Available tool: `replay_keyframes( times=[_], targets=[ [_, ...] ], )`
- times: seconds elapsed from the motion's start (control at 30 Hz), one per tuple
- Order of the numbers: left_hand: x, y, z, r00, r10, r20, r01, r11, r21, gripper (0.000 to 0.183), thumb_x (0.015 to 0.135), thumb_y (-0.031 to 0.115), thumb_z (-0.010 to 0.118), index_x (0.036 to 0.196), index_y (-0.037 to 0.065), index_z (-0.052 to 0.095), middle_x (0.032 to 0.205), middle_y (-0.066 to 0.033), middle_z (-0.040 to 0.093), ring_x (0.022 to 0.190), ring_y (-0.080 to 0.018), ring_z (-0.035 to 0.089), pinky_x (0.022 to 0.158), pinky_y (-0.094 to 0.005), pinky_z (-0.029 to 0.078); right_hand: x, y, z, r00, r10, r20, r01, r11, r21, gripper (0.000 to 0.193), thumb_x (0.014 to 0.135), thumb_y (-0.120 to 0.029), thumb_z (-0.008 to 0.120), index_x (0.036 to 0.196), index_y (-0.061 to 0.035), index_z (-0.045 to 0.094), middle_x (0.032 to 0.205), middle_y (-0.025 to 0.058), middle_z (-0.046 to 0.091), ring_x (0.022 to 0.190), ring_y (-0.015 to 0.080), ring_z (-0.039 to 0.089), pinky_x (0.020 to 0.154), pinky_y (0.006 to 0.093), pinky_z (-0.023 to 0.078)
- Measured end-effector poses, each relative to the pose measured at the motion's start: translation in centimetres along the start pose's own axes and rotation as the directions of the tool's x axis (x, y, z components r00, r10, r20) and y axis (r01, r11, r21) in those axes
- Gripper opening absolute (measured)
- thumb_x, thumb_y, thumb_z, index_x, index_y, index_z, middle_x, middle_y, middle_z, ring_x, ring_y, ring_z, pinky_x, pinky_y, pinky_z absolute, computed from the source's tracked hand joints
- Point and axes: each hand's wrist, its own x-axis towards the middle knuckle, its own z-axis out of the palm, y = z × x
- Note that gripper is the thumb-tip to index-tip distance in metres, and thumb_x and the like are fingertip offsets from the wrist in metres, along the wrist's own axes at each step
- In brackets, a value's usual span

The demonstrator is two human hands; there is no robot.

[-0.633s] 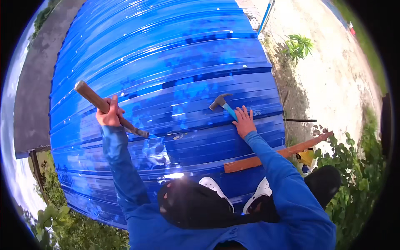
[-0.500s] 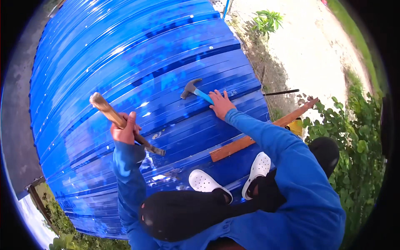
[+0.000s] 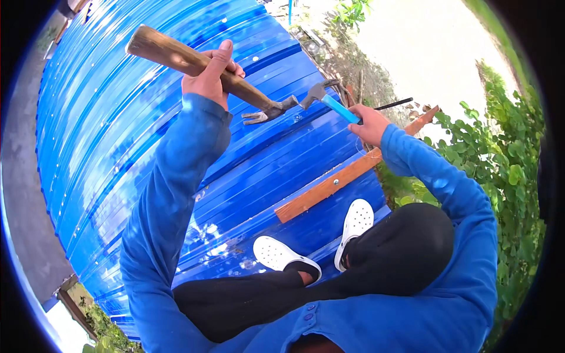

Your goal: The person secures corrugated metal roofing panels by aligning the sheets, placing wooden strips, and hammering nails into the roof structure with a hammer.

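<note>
My left hand point(image 3: 207, 81) is closed round the handle of a wooden-handled claw hammer point(image 3: 168, 52), thumb along the top. Its thick handle end points to the upper left, and its dark metal head is at the lower right. My right hand point(image 3: 372, 125) grips a blue-handled claw hammer point(image 3: 338, 108) near the handle's end. The grey head of this second hammer points left, very close to the first hammer's head; I cannot tell whether they touch. Both hammers are held over the ribbed blue metal roof point(image 3: 265, 170).
A reddish wooden plank point(image 3: 323, 191) lies across the roof's right edge, beyond my white clogs point(image 3: 282, 256). A dark rod point(image 3: 394, 104) sticks out past that edge. Leafy shrubs point(image 3: 506, 153) grow at the right, with pale ground point(image 3: 424, 47) below the roof.
My right hand has taken hold of the blue-handled hammer and lifted it off the roof, moving right. My left hand has risen and moved right with the wooden-handled hammer. The view has shifted slightly.
</note>
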Motion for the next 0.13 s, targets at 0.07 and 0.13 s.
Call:
replay_keyframes(
  times=[0.07, 0.13],
  targets=[
    [1.2, -2.3, 1.2, 1.0, -0.03, 0.007, 0.03, 0.999, -0.031, 0.031, 0.081, 0.02, 0.082, 0.086, -0.001, 0.06, 0.071, -0.0117, 0.058, 0.072, -0.0285, 0.063, 0.067, -0.0432, 0.053, -1.9, 2.2, 0.3, 0.993, 0.12, 0.007, -0.116, 0.948, 0.297, 0.055, 0.086, -0.029, 0.07, 0.132, -0.005, 0.051, 0.101, 0.0177, 0.07, 0.078, 0.0317, 0.07, 0.07, 0.0453, 0.056],
    [1.2, -4.8, 2.4, 0.994, -0.113, -0.006, 0.113, 0.991, -0.066, 0.03, 0.08, 0.017, 0.081, 0.09, -0.002, 0.06, 0.072, -0.012, 0.058, 0.075, -0.0292, 0.064, 0.071, -0.0452, 0.054, -3.1, 4.3, 0.9, 0.982, 0.181, 0.057, -0.172, 0.719, 0.673, 0.077, 0.085, -0.029, 0.072, 0.147, -0.0132, 0.03, 0.113, 0.015, 0.068, 0.091, 0.0372, 0.069, 0.081, 0.0541, 0.054]
  ],
)
